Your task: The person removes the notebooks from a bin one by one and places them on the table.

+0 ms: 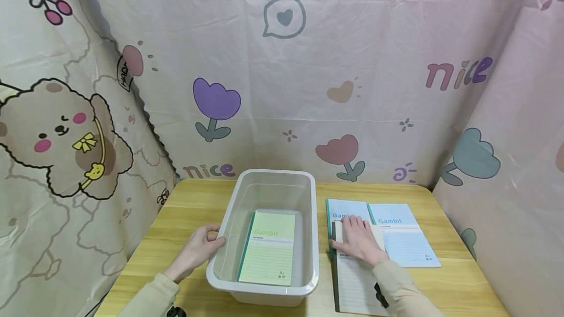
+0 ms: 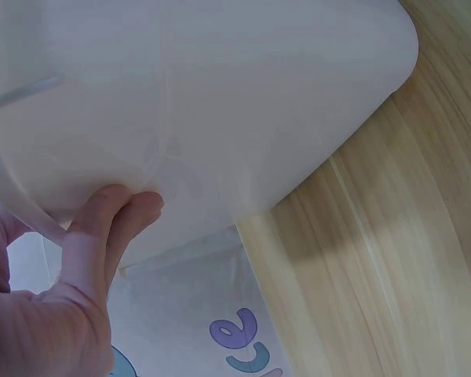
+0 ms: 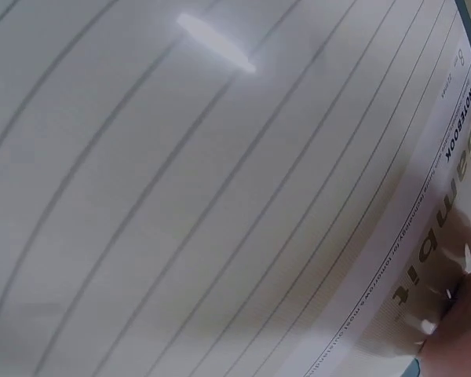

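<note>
My left hand (image 1: 203, 246) grips the left rim of a pale plastic bin (image 1: 310, 258), thumb over the rim. In the left wrist view its fingers (image 2: 133, 212) press the outer wall. A green Gambit notebook (image 1: 269, 251) lies flat inside the bin. To the right, my right hand (image 1: 361, 238) rests on a grey-white lined notebook (image 1: 359, 283), fingers over its top part and thumb at the dark spine. That notebook overlaps a blue Gambit notebook (image 1: 345, 207). The right wrist view shows the lined cover (image 3: 180, 196) up close, with fingers at the lower right.
Another blue notebook (image 1: 410, 238) lies flat at the right, beside the first blue one. Everything is on a wooden table (image 1: 198, 199). A printed curtain (image 1: 282, 62) hangs behind and along both sides.
</note>
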The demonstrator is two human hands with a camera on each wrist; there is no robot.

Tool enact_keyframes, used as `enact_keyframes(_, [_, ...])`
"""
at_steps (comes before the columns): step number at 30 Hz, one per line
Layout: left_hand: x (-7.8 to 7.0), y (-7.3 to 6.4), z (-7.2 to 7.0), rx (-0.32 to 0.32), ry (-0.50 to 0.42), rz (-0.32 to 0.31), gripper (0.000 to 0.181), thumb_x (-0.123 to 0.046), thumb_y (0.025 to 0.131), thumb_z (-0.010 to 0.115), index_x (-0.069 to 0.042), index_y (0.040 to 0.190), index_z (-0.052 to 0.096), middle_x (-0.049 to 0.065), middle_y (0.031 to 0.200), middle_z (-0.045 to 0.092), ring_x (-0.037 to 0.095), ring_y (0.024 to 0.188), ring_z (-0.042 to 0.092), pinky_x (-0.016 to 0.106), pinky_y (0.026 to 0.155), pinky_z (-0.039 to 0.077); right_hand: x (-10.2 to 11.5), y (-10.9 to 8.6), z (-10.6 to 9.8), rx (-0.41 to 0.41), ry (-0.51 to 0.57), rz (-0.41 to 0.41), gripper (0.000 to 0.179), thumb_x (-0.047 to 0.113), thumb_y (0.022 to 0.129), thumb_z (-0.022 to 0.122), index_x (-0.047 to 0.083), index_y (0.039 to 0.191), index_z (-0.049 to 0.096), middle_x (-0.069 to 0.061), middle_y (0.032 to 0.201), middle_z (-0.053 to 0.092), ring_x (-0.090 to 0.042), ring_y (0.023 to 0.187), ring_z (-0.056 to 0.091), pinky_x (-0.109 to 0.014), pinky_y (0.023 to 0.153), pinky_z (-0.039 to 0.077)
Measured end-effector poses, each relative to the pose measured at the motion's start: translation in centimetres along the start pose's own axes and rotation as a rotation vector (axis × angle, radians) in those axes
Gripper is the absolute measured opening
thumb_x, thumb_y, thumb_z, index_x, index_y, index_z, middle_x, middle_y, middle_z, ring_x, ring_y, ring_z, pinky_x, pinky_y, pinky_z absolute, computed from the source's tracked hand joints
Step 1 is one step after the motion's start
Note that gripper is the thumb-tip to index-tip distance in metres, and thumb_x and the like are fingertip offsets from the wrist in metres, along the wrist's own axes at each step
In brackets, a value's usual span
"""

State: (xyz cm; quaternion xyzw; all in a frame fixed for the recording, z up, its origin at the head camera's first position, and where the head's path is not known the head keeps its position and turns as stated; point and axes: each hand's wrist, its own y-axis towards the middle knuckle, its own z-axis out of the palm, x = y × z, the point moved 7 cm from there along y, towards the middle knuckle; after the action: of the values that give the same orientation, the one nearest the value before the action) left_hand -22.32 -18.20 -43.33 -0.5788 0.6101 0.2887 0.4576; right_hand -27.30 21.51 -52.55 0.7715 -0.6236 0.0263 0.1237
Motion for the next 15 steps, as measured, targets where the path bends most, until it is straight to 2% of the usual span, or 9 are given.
enact_keyframes(15, [-0.21,-0.01,0.03,0.027,0.002,0.02,0.048,-0.006,0.095,0.054,0.023,0.132,0.043,0.034,0.104,0.07,0.035,0.088,0.075,0.04,0.071,0.067,0.06,-0.36,0.95,0.013,0.034,0.005,0.075,0.059,0.077,0.075,0.002,0.122,0.057,-0.016,0.111,0.057,-0.032,0.106,0.053,-0.05,0.09,0.047])
